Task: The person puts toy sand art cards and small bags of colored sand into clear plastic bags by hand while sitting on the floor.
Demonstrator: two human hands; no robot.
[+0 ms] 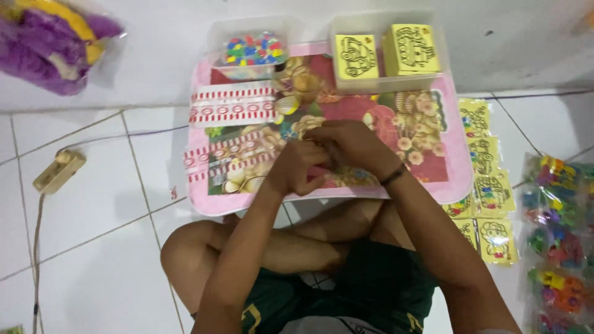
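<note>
My left hand point(298, 166) and my right hand point(352, 145) are pressed together over the middle of a small pink lap table point(455, 176) with a flowery top. Their fingers curl around something small that stays hidden between them. Strips of red-and-white packets point(232, 105) lie on the table to the left of my hands. At the table's far edge stand a clear tub of small coloured pieces point(250, 51) and a clear tub holding yellow printed cards point(385, 52).
A row of yellow cards point(486, 185) lies on the white tiled floor to the right, beside bags of coloured toy pieces point(557, 241). A beige power strip point(59, 172) with its cable lies at left. A purple-and-yellow plush toy in plastic point(52, 40) sits at top left.
</note>
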